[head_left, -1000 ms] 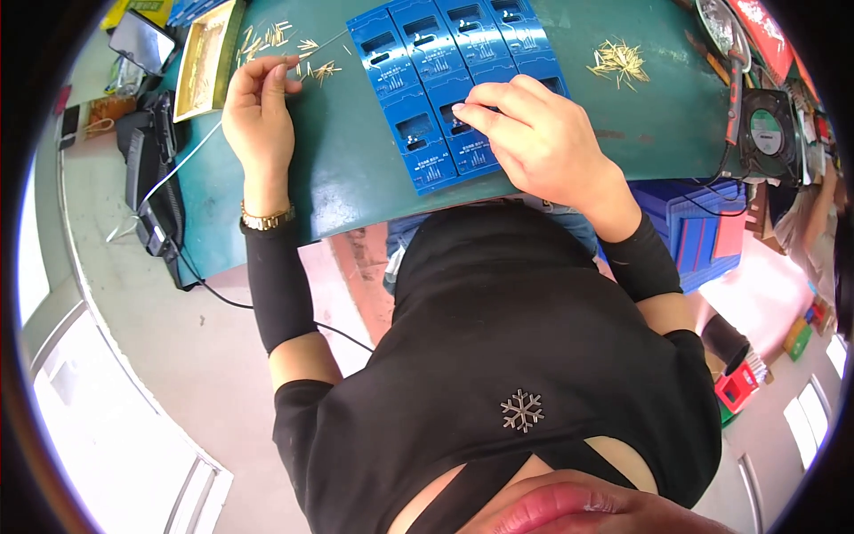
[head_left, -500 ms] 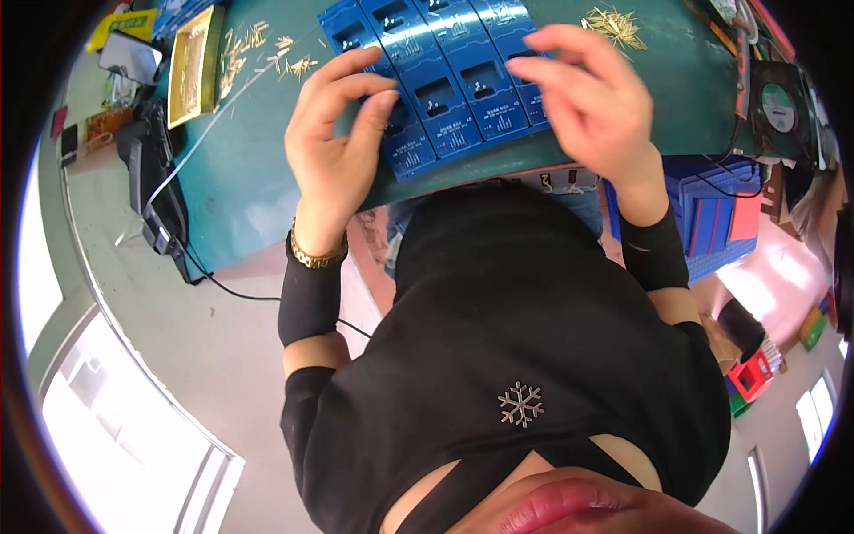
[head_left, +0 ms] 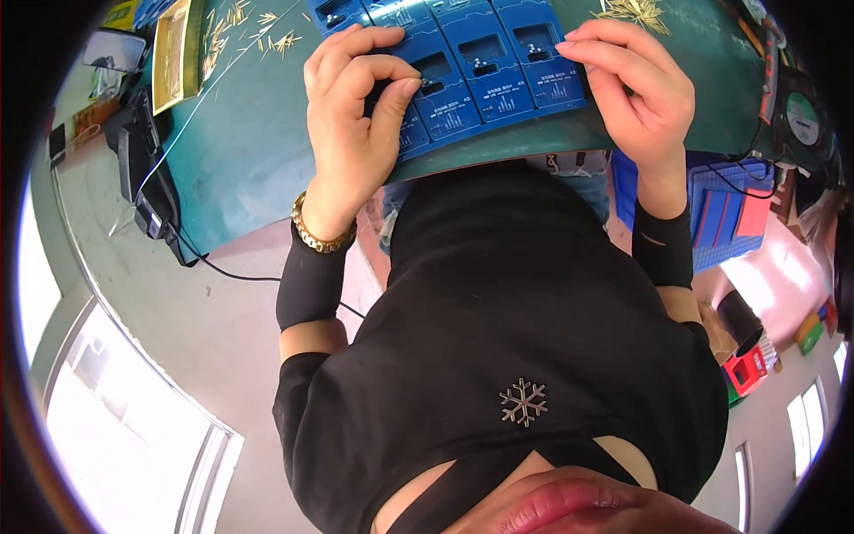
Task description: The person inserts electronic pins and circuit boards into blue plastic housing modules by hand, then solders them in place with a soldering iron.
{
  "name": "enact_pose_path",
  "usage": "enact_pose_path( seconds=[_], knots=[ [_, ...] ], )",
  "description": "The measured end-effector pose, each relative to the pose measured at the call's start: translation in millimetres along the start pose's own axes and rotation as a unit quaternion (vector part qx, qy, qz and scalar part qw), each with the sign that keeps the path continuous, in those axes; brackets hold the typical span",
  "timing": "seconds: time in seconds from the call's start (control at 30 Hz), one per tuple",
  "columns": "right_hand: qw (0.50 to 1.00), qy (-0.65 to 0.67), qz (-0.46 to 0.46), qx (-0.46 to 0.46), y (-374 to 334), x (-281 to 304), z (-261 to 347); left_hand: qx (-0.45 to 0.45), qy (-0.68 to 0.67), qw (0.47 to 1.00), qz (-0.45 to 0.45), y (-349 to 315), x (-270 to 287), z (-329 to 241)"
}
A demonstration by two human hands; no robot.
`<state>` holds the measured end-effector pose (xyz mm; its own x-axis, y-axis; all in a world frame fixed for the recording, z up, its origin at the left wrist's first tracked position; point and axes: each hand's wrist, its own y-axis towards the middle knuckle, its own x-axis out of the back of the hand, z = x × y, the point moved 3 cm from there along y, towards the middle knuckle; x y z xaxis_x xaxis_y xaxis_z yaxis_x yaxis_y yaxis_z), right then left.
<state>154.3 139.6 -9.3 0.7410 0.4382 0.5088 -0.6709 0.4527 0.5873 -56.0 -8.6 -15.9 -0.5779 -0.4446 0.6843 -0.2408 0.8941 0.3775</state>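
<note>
A blue circuit-board panel (head_left: 504,105) lies on the bench, split into several units with rectangular cutouts. Small white parts show inside some cutouts. At the panel's left, my left hand (head_left: 360,116) is closed, thumb and forefinger pinched beside a cutout; whatever lies between the tips is hidden. My right hand (head_left: 645,93) is closed with its fingertips drawn together at the edge of the rightmost visible cutout. Anything it holds is too small to make out. Beyond the panel on the right is a pile of thin gold-coloured pins (head_left: 633,12).
More loose pins (head_left: 283,43) lie scattered on the green bench top (head_left: 245,133), near a yellow-rimmed tray (head_left: 167,67). A black device (head_left: 142,169) with a cable sits at the left edge. Blue bins (head_left: 725,218) stand below the bench at right.
My left hand has shifted right across the panel to another cutout. My right fingertips have moved right, from over the rightmost cutout to its edge. The whole view has shifted slightly.
</note>
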Motion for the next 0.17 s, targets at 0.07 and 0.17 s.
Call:
enact_pose_path(
  seconds=[0.07, 0.17],
  knots=[
    [1.000, 0.008, 0.006, -0.015, 0.1, -1.4, -0.3, -0.003, 0.011, 1.000, 0.001, -1.2, -0.1, 0.0],
    [0.999, 0.012, 0.022, -0.031, 0.2, -1.8, -0.4, -0.004, 0.015, 1.000, 0.003, -2.3, 0.0, -0.5]
  ],
)
